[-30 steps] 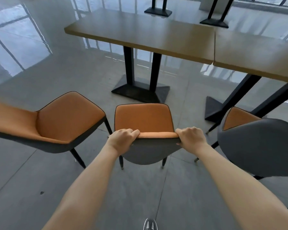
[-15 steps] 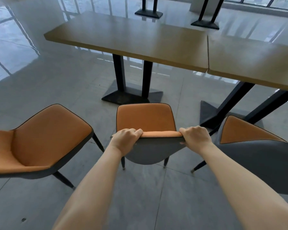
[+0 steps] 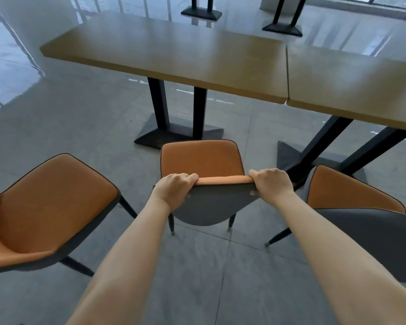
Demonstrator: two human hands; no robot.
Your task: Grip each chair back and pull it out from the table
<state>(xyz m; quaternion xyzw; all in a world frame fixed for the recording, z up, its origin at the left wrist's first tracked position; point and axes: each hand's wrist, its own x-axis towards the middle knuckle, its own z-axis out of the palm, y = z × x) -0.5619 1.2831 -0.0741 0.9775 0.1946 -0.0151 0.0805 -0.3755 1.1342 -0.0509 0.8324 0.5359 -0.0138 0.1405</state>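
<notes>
An orange-seated chair with a grey shell back (image 3: 202, 158) stands in front of me, facing a long wooden table (image 3: 169, 57). My left hand (image 3: 174, 188) grips the left end of the chair's backrest top, fingers curled over the edge. My right hand (image 3: 271, 184) grips the right end of the same backrest, thumb on the grey back. Both arms stretch forward. The chair's thin dark legs show beneath the shell, on the grey tile floor.
A matching chair (image 3: 47, 207) stands to the left, another (image 3: 352, 195) close on the right. A second table (image 3: 352, 83) butts against the first. Black pedestal bases (image 3: 174, 134) sit under the tables, and more table legs stand at the back.
The chair and both hands have moved forward toward the table, whose edge now lies nearer. The left chair has slid closer in the view. Both grips are unchanged.
</notes>
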